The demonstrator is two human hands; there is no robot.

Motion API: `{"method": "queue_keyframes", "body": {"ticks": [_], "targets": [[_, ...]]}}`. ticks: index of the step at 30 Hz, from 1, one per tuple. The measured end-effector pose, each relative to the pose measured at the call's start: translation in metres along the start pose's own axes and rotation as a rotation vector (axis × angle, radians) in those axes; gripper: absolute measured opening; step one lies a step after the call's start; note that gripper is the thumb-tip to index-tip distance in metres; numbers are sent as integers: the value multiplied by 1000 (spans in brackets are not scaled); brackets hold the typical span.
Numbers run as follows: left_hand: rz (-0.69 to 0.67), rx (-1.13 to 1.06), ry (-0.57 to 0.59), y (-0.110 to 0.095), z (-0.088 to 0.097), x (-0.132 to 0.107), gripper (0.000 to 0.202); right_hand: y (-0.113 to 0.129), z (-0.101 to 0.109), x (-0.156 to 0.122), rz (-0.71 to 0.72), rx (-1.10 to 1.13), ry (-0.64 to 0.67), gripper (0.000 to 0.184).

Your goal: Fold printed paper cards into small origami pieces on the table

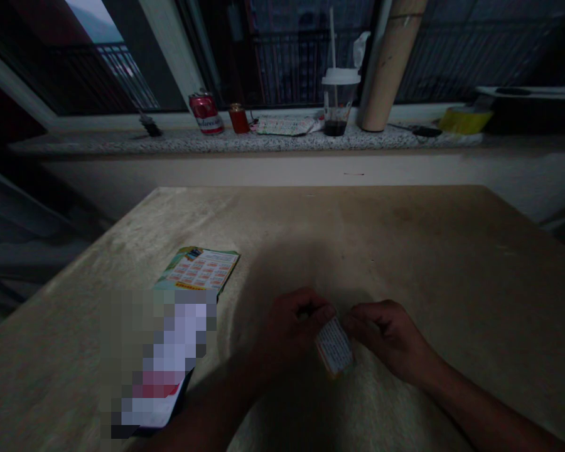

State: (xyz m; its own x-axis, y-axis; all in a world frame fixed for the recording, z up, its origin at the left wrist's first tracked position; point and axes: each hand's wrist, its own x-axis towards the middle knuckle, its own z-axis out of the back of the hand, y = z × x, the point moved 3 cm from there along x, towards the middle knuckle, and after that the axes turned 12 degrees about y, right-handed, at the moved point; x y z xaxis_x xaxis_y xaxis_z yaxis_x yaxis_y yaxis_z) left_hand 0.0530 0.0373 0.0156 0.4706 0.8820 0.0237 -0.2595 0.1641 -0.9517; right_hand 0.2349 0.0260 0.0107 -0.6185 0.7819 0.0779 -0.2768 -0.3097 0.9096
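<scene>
Over the middle of the table, both hands hold a small printed packet [334, 346] by its upper end, and it hangs tilted between them. Its face is pale with rows of tiny text and an orange-yellow edge at the bottom; the dim light leaves its exact kind unclear. My left hand [289, 323] is closed, thumb and forefinger pinching the upper left corner. At the upper right edge, my right hand [395, 342] is also closed in a pinch, with its fingertips close to those of the left.
Left of my hands lie a green-edged printed sheet [202, 269] and a phone [176, 351] with a blurred screen. On the stone windowsill [273, 144] stand a red can [206, 114], a red jar [238, 118], a lidded cup [338, 103] and a cardboard tube [392, 66].
</scene>
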Motion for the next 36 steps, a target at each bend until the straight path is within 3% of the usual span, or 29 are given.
{"method": "queue_keyframes", "body": {"ticks": [2, 5, 10, 14, 17, 25, 29, 36], "targets": [[52, 18, 60, 6, 0, 5, 26, -4, 1, 1, -35, 11, 28, 39], [78, 143, 113, 12, 2, 14, 27, -9, 6, 2, -49, -178, -25, 36], [19, 341, 140, 16, 0, 26, 18, -12, 7, 5, 171, -462, -45, 12], [-37, 478, 134, 17, 0, 26, 17, -20, 1, 5, 176, -594, -22, 11], [-84, 539, 147, 15, 4, 20, 15, -23, -3, 3, 158, -639, -27, 13], [-196, 793, 327, 10, 9, -2, 12, -19, 4, 2, 110, -624, 11, 14], [-207, 859, 333, 12, 7, -4, 14, -18, 14, 12, 151, -631, 79, 14], [-200, 950, 335, 12, 2, -6, 11, -25, 13, 15, 218, -764, 47, 16]]}}
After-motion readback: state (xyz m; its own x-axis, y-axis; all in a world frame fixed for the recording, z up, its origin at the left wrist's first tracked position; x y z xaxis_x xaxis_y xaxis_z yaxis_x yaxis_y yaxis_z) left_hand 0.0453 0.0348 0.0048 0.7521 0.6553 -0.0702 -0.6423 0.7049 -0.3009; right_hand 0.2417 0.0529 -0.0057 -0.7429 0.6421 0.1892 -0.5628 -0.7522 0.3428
